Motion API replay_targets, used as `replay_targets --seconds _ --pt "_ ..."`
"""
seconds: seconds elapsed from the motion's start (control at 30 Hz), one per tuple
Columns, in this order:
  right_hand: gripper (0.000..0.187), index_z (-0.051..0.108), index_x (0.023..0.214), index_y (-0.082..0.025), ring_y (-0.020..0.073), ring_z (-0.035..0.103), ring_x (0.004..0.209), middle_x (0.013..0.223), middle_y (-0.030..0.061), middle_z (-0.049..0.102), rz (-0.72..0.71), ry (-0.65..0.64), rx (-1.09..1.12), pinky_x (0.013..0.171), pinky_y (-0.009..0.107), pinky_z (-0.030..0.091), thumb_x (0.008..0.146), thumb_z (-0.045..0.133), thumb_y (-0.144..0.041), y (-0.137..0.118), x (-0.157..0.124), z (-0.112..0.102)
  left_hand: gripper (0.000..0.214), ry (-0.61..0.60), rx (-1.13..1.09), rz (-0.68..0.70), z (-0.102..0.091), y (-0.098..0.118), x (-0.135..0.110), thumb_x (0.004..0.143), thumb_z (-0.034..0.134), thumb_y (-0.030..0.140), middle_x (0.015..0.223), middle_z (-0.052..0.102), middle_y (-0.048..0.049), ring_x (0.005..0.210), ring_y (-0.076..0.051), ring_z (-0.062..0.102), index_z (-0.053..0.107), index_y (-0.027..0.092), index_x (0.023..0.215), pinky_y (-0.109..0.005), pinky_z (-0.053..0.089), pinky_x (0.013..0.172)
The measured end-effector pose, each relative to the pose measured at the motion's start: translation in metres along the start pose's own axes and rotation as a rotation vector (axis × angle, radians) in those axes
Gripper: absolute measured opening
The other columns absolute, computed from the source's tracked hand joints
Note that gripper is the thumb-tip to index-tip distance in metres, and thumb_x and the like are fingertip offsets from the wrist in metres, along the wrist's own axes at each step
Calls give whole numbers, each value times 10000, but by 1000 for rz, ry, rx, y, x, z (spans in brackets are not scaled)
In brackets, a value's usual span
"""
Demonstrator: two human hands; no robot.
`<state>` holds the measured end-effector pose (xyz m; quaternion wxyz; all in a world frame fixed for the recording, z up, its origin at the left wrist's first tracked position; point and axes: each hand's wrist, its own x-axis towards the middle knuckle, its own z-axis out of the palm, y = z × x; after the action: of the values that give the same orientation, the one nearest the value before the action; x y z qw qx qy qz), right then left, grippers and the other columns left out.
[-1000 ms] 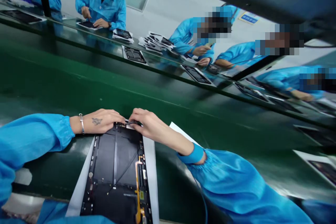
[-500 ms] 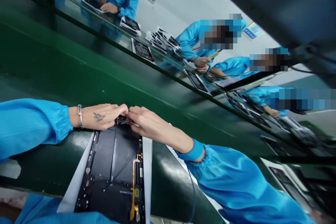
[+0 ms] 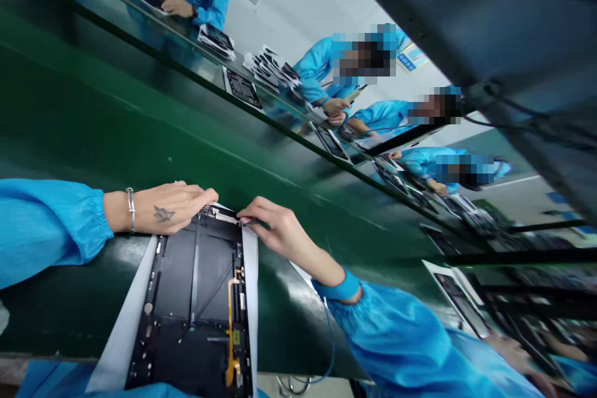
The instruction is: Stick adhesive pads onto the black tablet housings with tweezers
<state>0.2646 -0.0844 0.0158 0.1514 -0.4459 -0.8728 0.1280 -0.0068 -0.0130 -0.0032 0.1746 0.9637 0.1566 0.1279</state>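
Observation:
An opened tablet-like device [image 3: 180, 286] with a black interior lies lengthwise before me. An orange flat cable [image 3: 230, 323] runs down its right side, and a pale strip crosses its far end. My left hand [image 3: 170, 208] rests over the far left corner, fingers stretched out and close together, their undersides hidden. At the far right corner my right hand [image 3: 270, 224] is closed in a pinch on a thin dark tool [image 3: 252, 222]; its exact kind is too small to tell. White paper [image 3: 124, 317] lies under the device.
The green table [image 3: 93, 130] spreads around the device. A blue cord [image 3: 332, 342] hangs from my right wristband. Across a raised glass-like shelf, co-workers in blue sit with similar devices [image 3: 242, 87] and stacked parts [image 3: 270, 68]. A dark overhead panel [image 3: 513, 18] fills the upper right.
My right hand has moved apart from the left, rightward to the device's far right corner, uncovering the far end. My left hand stays on the left corner. The whole view has shifted slightly.

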Motion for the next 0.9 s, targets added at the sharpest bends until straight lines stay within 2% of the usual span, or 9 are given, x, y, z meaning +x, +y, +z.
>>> replay_targets --seconds 0.1,0.23,0.4,0.7,0.9 --pt "446 645 1205 -250 195 641 910 997 73 614 -14 69 67 762 329 548 906 428 -1 -4 -22 12 409 -15 6 -1 1 -1 2 812 423 32 1062 668 -107 911 -241 643 481 175 1191 -328 435 801" --pt "511 613 1315 -281 204 643 953 1062 86 594 -6 87 98 780 337 571 914 450 -9 -7 -33 21 399 -26 11 1 2 -1 3 817 427 39 1092 663 -116 949 -246 640 474 178 1188 -333 431 809" --pt "454 666 1251 -298 200 640 950 1027 72 605 40 125 167 778 332 568 932 474 -38 -7 -29 22 402 -36 22 5 2 0 3 815 431 24 1097 663 -114 970 -248 641 465 176 1186 -327 423 796" --pt "270 700 1131 -246 209 641 940 981 73 640 49 123 208 828 357 542 965 517 -137 -25 3 31 398 -77 63 -4 0 2 2 842 405 23 1168 651 -142 1052 -263 635 434 144 1220 -350 426 837" --pt "219 710 1001 -225 196 648 878 929 62 642 135 84 245 763 322 520 954 517 -132 -21 -1 21 397 -82 54 -4 0 3 4 832 402 20 1133 658 -127 1024 -258 637 430 158 1203 -347 420 812"
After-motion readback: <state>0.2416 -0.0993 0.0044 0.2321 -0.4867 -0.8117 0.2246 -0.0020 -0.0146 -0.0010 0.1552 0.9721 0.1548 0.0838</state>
